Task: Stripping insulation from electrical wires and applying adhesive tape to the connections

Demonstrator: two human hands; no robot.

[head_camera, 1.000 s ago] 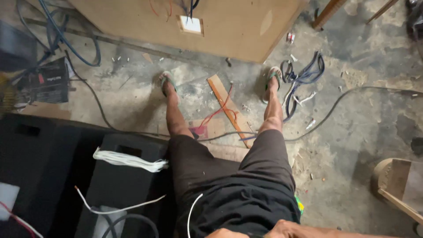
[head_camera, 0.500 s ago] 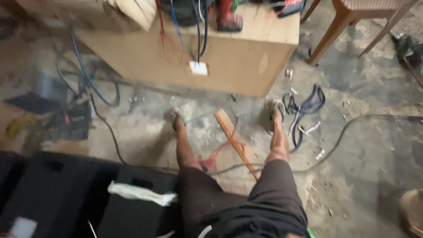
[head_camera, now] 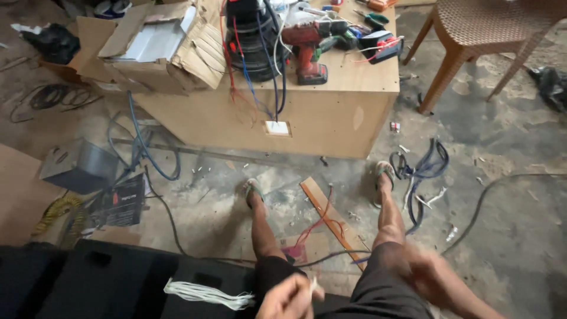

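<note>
Hands low in frame, over the lap. Left hand [head_camera: 289,298] is curled, fingers pinched on a small pale bit, likely a white wire end; too small to be sure. Right hand [head_camera: 434,277] is motion-blurred over the right thigh; can't tell if it's clenched or loose, nothing visibly in it.

Progress, as a judgement: wiring prep looks early. The bundle of white stripped wires [head_camera: 207,293] lies on the black carpeted speaker box [head_camera: 106,277] just left of the left hand, not connected to anything visible. The plywood cabinet [head_camera: 307,124] ahead has its white terminal plate [head_camera: 277,128] fitted, with red and blue leads hanging to it from a black round speaker driver [head_camera: 254,35] sitting on top.

Around: red cordless drill [head_camera: 307,50] and small hand tools on the cabinet top, open cardboard box [head_camera: 159,47] beside them, brown woven plastic chair [head_camera: 484,35] at right.

In the way: wooden offcut strip [head_camera: 331,221] and loose red wire between the feet, coil of dark blue cable [head_camera: 422,168] by the right foot, black cable across the concrete floor [head_camera: 520,236].
</note>
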